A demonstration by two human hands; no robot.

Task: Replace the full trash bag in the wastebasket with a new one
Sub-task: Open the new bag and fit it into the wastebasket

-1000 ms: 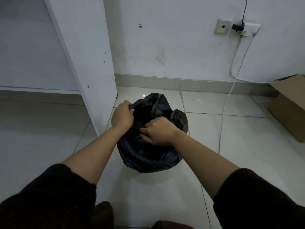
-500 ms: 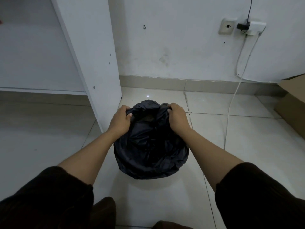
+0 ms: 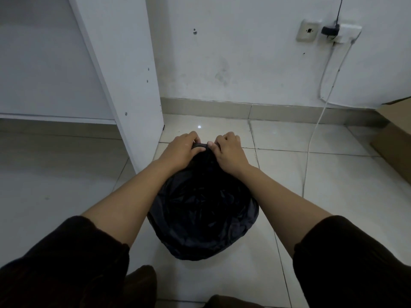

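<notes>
Black plastic is bunched between the two hands at the far side of the trash bag (image 3: 203, 210). The left hand (image 3: 181, 151) and the right hand (image 3: 229, 151) sit almost touching, each curled shut with thumb and fingers pinching a gathered strip of the bag's mouth; they seem to be drawing the top closed, perhaps to knot it.

From here the thin film could tear if the two hands pull apart too hard, or the gathered edge could slip out of a pinch and let the mouth fall open again. Lifting by so small a bunch might also split the neck if the load is heavy.

Below the hands the bag bulges round and dark, resting on the tiled floor (image 3: 333, 196); whether a wastebasket is inside or beneath it cannot be told. Just to the left stands a white cabinet panel (image 3: 124, 85). A white cable (image 3: 311, 152) runs down the wall to the floor on the right, and a cardboard box (image 3: 395, 134) sits at the floor's right edge.
</notes>
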